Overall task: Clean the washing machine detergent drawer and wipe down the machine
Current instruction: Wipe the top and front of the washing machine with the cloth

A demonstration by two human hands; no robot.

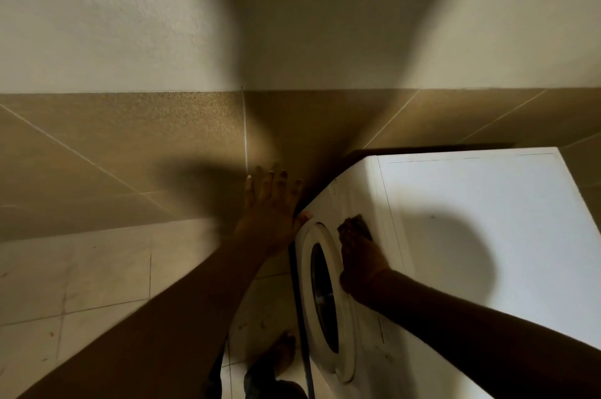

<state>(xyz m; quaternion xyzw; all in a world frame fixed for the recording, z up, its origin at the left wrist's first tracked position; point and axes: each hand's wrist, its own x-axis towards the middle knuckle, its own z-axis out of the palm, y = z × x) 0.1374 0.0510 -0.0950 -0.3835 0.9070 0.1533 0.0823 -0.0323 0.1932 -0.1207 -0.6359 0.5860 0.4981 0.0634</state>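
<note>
The white washing machine (471, 203) fills the lower right, seen from above, with its round door (320, 288) facing left. My left hand (271, 206) is spread with straight fingers against the tan wall tiles beside the machine's front corner, its thumb touching the door's upper rim. My right hand (357, 252) lies on the front panel just above the door. Its fingers bunch over a small dark cloth (356, 220) pressed to the panel. The hand is dark and blurred. No detergent drawer shows in this view.
A wall of tan tiles (130, 144) under pale plaster stands close ahead. Light floor tiles (81, 284) lie at lower left. A dark hose or cable (304, 343) runs down beside the door, and my foot (281, 353) stands on the floor below.
</note>
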